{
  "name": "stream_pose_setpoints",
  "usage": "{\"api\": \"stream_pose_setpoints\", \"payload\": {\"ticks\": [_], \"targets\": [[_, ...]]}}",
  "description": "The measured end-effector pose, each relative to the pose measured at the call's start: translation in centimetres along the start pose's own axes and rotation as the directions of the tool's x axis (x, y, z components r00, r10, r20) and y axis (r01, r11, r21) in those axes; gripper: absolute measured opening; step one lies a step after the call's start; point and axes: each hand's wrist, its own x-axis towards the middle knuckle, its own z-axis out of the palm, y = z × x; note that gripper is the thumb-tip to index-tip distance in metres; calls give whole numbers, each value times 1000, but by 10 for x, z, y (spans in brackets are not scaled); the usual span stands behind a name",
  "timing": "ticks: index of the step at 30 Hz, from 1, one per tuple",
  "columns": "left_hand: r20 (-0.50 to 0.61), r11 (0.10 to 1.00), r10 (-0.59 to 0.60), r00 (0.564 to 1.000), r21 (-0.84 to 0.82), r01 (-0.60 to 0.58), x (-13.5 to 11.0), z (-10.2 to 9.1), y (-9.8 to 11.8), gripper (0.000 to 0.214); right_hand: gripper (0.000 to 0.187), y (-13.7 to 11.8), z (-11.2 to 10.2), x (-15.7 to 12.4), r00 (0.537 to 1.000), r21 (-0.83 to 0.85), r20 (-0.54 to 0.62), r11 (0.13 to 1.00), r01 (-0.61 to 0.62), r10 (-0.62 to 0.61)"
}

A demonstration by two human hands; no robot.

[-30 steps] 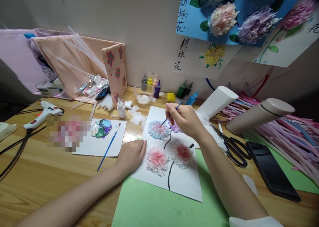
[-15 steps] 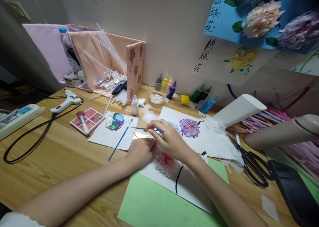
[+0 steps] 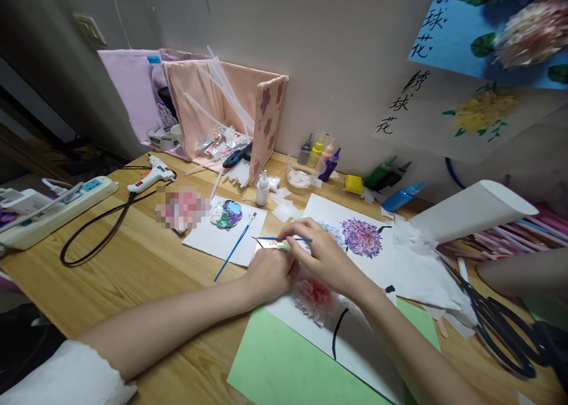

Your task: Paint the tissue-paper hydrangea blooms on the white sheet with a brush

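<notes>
We saw the broad, pale wooden counter (image 3: 146, 275) spread from left to lower right of the frame, crowded enough that one shove could have pushed things together. At the lower middle lay the flat, light-green paper sheet (image 3: 284, 357), partly under the white rectangular paper sheet (image 3: 359, 346). Neither looked fastened, so we judged that a dragging forearm could have slid the white one askew.

The black, loop-handled scissors (image 3: 481, 304) lay at lower right, where an outward elbow might have knocked them. Left of centre sat the small white rectangular board (image 3: 208, 239).

Near the centre, the right hand (image 3: 317, 251) hung over the left hand (image 3: 270, 275); its grip pinched a brush. The left hand curled by the white sheet's left edge, fingertips hidden, so we could not tell its grip.

Beneath the right wrist, the pink-and-white ruffled paper flower (image 3: 315, 301) risked being crushed by a lowered arm. The blotchy blue, green and purple paint patch (image 3: 226, 214) on the board could have smeared a careless sleeve.

Smallest, the slim blue-handled paintbrush (image 3: 268, 238) lay level above the left knuckles; a loose pinch could have let it roll and mark them.
</notes>
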Motion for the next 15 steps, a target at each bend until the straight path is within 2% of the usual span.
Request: {"api": "stream_pose_setpoints", "payload": {"ticks": [3,5,8,11,13,15], "targets": [[6,1000,12,1000,1,-12,0,0,0,27,20,1,4,1,999,4,-36,1000,1,-1],[6,1000,15,1000,9,-15,1,0,0,26,20,1,4,0,1000,1,-8,1000,10,-10],[5,999,10,1000,36,-10,1,-1,1,28,21,-1,-9,-3,1000,-42,6,999,5,-5],[5,998,9,1000,66,-9,0,-3,3,34,21,-2,-39,-10,986,-96,-166,995,-23,7],[2,996,6,1000,83,-6,0,-5,4,37,22,1,-62,-16,944,-130,-331,990,-57,11],[-1,995,4,1000,98,-4,0,-6,5,38,27,6,-80,-22,904,-138,-427,985,-105,36]]}}
